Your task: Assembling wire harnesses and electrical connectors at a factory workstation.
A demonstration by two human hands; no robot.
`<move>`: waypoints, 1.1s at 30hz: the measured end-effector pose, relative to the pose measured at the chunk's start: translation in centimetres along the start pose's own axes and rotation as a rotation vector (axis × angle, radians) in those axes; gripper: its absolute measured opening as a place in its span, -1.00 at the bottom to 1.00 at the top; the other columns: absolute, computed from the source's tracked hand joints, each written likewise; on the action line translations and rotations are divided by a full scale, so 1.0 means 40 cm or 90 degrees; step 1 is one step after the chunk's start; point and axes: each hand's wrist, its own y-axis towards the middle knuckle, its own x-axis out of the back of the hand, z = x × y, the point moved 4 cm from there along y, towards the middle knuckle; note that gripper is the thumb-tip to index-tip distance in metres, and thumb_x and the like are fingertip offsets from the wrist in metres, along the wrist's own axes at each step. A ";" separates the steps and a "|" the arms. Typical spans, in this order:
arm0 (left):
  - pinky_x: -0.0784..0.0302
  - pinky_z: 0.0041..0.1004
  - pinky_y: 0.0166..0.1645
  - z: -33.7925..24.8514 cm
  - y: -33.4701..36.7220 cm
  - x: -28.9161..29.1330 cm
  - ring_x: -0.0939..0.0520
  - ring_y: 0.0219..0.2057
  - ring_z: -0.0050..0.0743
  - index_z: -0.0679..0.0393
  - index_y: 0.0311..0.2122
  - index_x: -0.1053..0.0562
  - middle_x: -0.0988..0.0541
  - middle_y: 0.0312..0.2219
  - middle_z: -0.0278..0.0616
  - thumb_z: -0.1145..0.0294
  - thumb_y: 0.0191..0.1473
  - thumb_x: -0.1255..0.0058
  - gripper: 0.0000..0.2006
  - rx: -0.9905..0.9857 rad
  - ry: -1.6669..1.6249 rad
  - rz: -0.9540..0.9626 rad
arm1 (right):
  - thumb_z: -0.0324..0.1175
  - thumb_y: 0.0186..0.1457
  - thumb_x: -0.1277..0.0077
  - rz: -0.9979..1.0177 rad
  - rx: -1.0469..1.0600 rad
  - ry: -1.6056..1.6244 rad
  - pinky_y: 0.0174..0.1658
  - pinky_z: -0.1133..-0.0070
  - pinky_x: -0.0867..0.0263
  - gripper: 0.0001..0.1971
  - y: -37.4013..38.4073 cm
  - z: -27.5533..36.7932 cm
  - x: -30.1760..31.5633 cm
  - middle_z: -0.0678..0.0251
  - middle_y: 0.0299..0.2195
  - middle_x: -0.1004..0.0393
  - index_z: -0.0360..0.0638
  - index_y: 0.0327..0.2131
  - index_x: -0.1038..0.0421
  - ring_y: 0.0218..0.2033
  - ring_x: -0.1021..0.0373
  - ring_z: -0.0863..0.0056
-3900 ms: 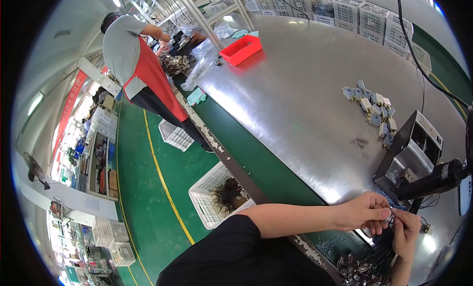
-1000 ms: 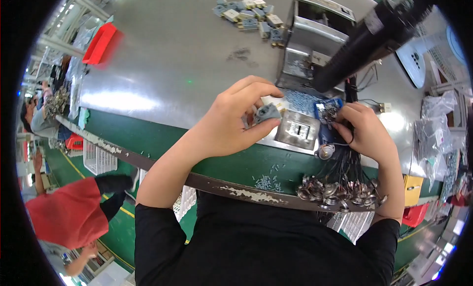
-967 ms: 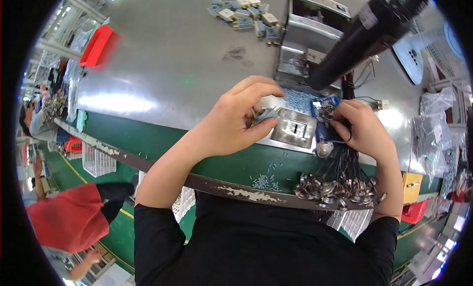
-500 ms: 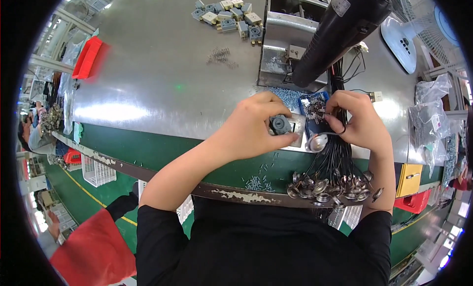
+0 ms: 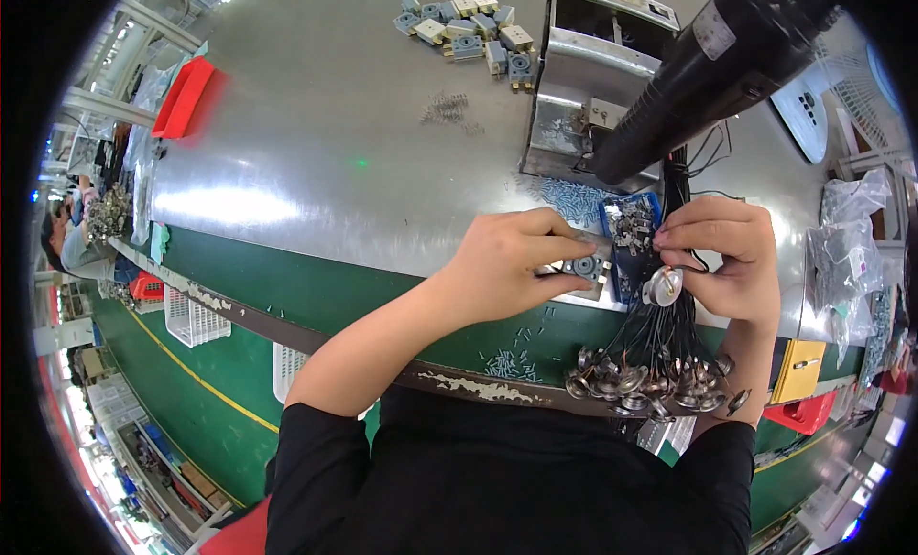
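Note:
My left hand [image 5: 507,268] pinches a small grey plastic block with a round dark knob [image 5: 584,266] between thumb and fingers. It sits over a flat metal plate [image 5: 606,292] at the table's front. My right hand [image 5: 732,254] is closed, thumb against fingertips, on a black wire [image 5: 700,265] that loops to a round silver metal cap [image 5: 663,286] hanging below the fingers. Anything else at those fingertips is too small to make out. Between the hands lies a blue tray [image 5: 620,278] holding small metal pieces [image 5: 631,222].
Blue screws [image 5: 574,199] lie behind the plate, with more screws [image 5: 512,366] on the green front strip. Wired metal caps [image 5: 636,381] bunch at the edge. A black cylindrical tool [image 5: 684,82] leans over a metal fixture [image 5: 545,115]. Grey and cream blocks [image 5: 466,46] and springs [image 5: 448,108] lie farther back.
The grey block has tilted and come lower, over the metal plate. My right hand has drawn slightly back from the tray's small metal pieces. The view has shifted a little.

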 end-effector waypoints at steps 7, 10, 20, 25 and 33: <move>-0.53 -0.47 -0.40 0.010 -0.011 0.021 -0.63 -0.46 -0.46 0.05 -0.14 -0.73 -0.64 -0.30 -0.31 0.36 -0.15 -0.53 -0.62 0.054 -0.004 -0.009 | -0.66 -0.24 -0.27 -0.004 -0.014 -0.024 -0.30 0.53 -0.45 -0.73 0.007 0.005 0.003 0.21 -0.37 -0.65 -0.23 -0.34 -0.68 -0.37 -0.59 0.34; -0.52 -0.49 -0.40 -0.020 0.011 0.036 -0.63 -0.45 -0.48 0.06 -0.16 -0.73 -0.63 -0.31 -0.29 0.39 -0.07 -0.47 -0.70 -0.013 0.102 0.027 | -0.66 -0.23 -0.27 -0.005 -0.016 -0.030 -0.30 0.53 -0.44 -0.73 0.010 0.003 0.005 0.21 -0.37 -0.65 -0.23 -0.33 -0.68 -0.37 -0.59 0.34; -0.57 -0.39 -0.30 0.098 0.026 0.146 -0.65 -0.50 -0.30 0.20 0.05 -0.54 -0.71 -0.18 -0.16 0.41 -0.01 -0.37 -0.53 0.072 0.260 -0.244 | -0.69 -0.16 -0.19 0.021 -0.019 -0.027 -0.30 0.54 -0.48 -0.73 0.019 0.013 0.001 0.21 -0.37 -0.64 -0.24 -0.31 -0.69 -0.36 -0.60 0.36; -0.59 -0.35 -0.24 0.115 0.032 0.105 -0.67 -0.43 -0.28 0.21 0.06 -0.49 -0.73 -0.22 -0.19 0.42 0.03 -0.33 -0.54 0.116 0.248 -0.116 | -0.68 -0.17 -0.20 0.028 -0.018 -0.041 -0.30 0.51 -0.48 -0.73 0.013 0.012 -0.001 0.21 -0.37 -0.63 -0.23 -0.31 -0.69 -0.36 -0.59 0.33; -0.46 -0.47 -0.34 0.092 0.020 0.149 -0.54 -0.50 -0.42 0.25 -0.07 -0.58 -0.67 -0.32 -0.17 0.54 0.14 -0.22 -0.76 0.148 0.101 -0.211 | -0.62 -0.31 -0.08 0.086 -0.016 0.015 -0.38 0.51 -0.46 -0.73 -0.002 0.007 -0.013 0.19 -0.42 -0.62 -0.29 -0.41 -0.65 -0.44 -0.57 0.32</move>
